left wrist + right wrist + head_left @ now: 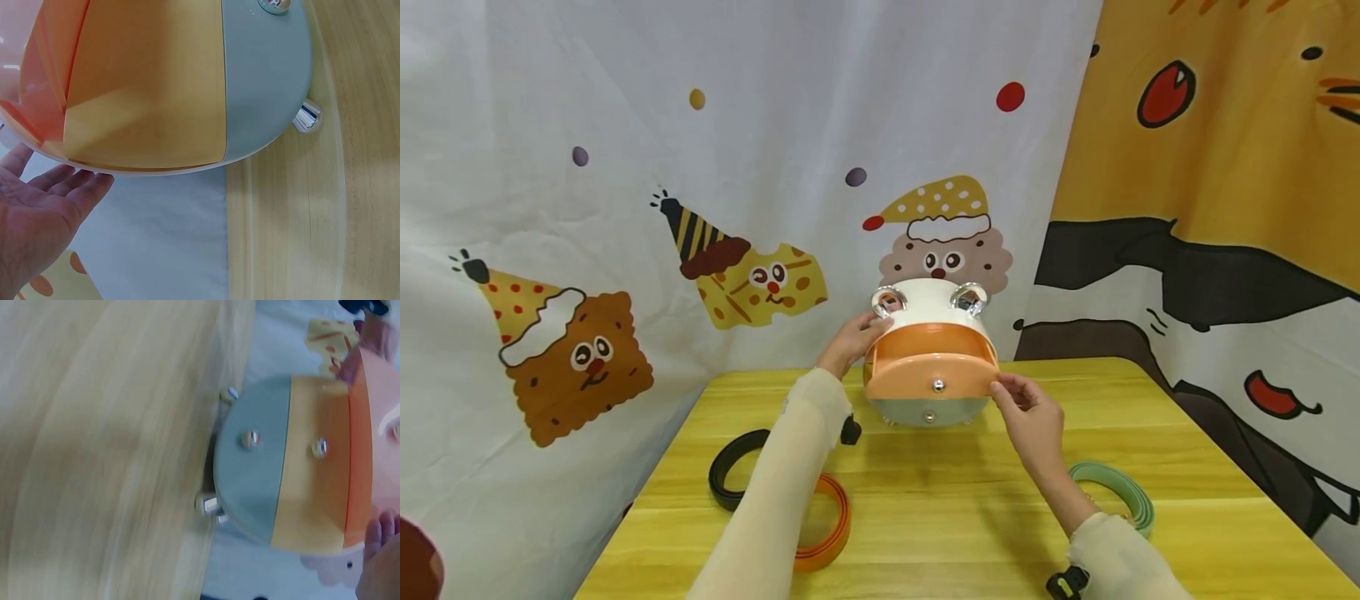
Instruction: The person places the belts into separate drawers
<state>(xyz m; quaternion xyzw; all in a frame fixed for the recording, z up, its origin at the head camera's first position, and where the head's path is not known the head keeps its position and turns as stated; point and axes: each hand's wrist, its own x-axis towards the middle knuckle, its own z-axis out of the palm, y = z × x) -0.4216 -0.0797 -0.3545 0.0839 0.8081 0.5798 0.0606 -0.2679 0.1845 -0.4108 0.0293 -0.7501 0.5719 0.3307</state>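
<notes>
A rounded frog-shaped box [928, 300] with a white top and silver ring eyes stands on short silver feet. Its peach-orange top drawer [917, 375] is pulled out, showing the orange inside. Below it lie a yellow-orange drawer [312, 494] and a grey-green drawer [253, 478], each with a silver knob, both flush. My left hand [855, 340] rests along the box's left side with extended fingers [87, 190]. On the other side, my right hand [1028, 417] pinches the right edge of the top drawer between thumb and fingertips. The right wrist view is blurred.
On the yellow wood-grain table [925, 533] lie coiled straps like belts: a black one [722, 471] and an orange one [842, 521] near my left forearm, a light green one [1131, 487] by my right wrist. A cartoon-printed cloth [775, 125] hangs behind the table.
</notes>
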